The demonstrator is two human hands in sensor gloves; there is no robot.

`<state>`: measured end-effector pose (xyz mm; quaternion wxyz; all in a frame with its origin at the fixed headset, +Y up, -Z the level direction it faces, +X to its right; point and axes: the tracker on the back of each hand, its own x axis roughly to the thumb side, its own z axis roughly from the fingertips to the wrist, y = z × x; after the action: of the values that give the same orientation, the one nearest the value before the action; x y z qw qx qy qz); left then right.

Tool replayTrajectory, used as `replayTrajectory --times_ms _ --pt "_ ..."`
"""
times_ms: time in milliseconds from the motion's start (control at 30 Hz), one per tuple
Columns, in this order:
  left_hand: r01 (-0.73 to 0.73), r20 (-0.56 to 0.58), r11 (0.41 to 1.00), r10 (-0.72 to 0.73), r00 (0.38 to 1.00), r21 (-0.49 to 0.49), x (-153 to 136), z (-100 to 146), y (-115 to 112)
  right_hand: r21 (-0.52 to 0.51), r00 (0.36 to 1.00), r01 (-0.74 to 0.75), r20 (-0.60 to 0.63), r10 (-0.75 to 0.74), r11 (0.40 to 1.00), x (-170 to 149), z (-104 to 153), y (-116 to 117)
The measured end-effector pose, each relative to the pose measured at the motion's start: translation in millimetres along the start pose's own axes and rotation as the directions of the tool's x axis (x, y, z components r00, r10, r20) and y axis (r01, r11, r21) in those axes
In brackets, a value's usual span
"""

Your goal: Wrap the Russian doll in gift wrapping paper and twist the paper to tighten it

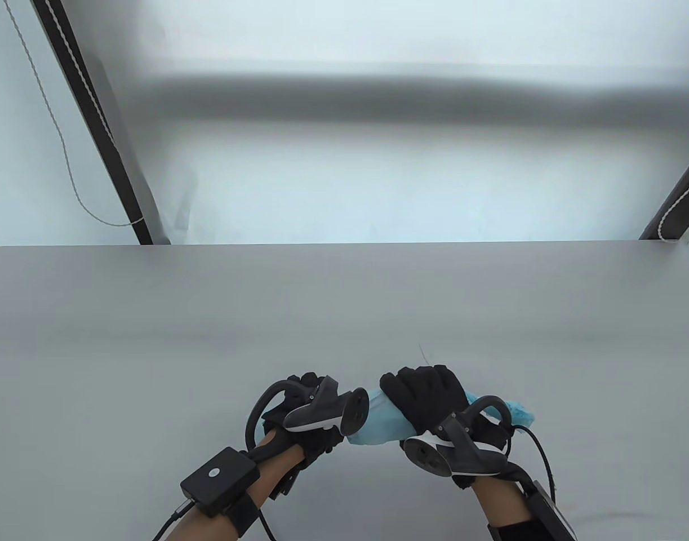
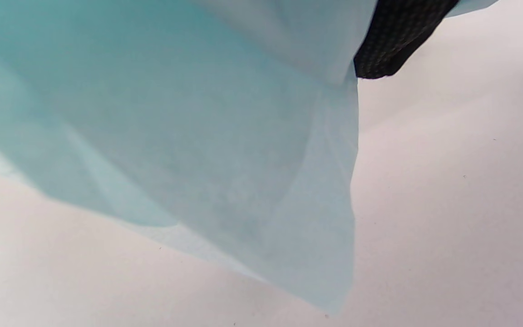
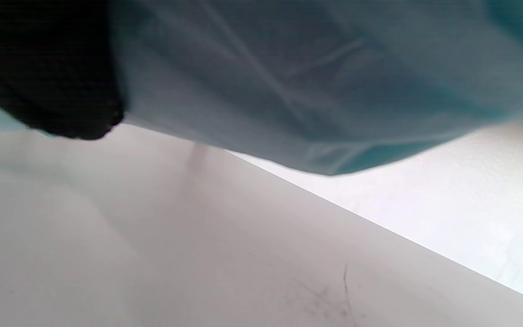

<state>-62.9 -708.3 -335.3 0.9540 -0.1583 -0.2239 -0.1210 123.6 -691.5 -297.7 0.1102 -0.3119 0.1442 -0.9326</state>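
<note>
A light blue wrapping paper bundle (image 1: 381, 425) lies across the near middle of the grey table (image 1: 344, 304), held just above it by both hands. The doll itself is hidden inside the paper. My right hand (image 1: 426, 391) curls its fingers over the middle of the bundle, and a crumpled paper end (image 1: 519, 411) sticks out to its right. My left hand (image 1: 299, 394) grips the bundle's left end, mostly hidden behind its tracker. Loose blue paper (image 2: 207, 150) fills the left wrist view beside a gloved fingertip (image 2: 395, 41). In the right wrist view the paper (image 3: 316, 86) hangs above the table.
The table's far edge (image 1: 344, 245) runs across the middle of the table view, with a pale wall behind. Dark slanted struts stand at the back left (image 1: 90, 129) and back right (image 1: 679, 197). A cable (image 1: 538, 445) trails from the right wrist.
</note>
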Motion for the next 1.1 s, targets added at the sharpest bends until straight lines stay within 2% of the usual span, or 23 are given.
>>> replayTrajectory --times_ms 100,167,233,267,600,767,833,967,1033,1100 --pt "-0.006 -0.006 0.999 0.006 1.0 0.038 -0.9 3.4 -2.7 0.004 1.0 0.01 -0.006 -0.01 1.0 0.7 -0.4 0.7" --pt "-0.044 -0.015 0.99 0.046 0.999 0.133 -1.1 8.3 -6.0 -0.006 1.0 0.015 -0.016 -0.015 1.0 1.4 -0.4 -0.3" --pt "-0.143 0.004 0.967 0.145 0.989 0.213 -1.5 12.7 -10.8 -0.013 1.0 0.023 -0.016 -0.023 1.0 0.8 -0.3 -2.3" --pt "-0.181 0.019 0.957 0.181 0.983 0.228 -2.9 13.8 -13.0 -0.018 1.0 0.022 -0.014 -0.023 1.0 1.3 0.1 -2.9" --pt "-0.282 0.146 0.931 0.253 0.956 0.231 -12.1 9.8 -24.4 0.002 1.0 0.022 -0.004 -0.022 1.0 3.8 -2.4 0.2" --pt "-0.335 0.221 0.935 0.304 0.926 0.116 -20.7 10.2 -26.6 0.015 1.0 0.024 -0.018 -0.023 1.0 -3.0 -1.4 3.3" --pt "-0.396 0.298 0.917 0.363 0.883 0.055 -26.2 12.7 -27.0 0.014 0.999 0.032 -0.036 -0.031 0.999 -8.1 -1.3 4.6" --pt "-0.48 0.359 0.876 0.462 0.811 -0.043 -33.2 17.3 -24.1 0.023 0.996 0.068 -0.065 -0.066 0.997 -13.8 -0.9 6.1" --pt "-0.519 0.396 0.847 0.517 0.759 -0.11 -37.2 17.5 -23.6 0.021 0.994 0.075 -0.079 -0.073 0.997 -17.7 -0.2 5.7" --pt "-0.623 0.441 0.743 0.658 0.61 -0.246 -43.1 15.2 -25.0 0.015 0.992 0.093 -0.086 -0.092 0.996 -23.2 1.7 6.2"
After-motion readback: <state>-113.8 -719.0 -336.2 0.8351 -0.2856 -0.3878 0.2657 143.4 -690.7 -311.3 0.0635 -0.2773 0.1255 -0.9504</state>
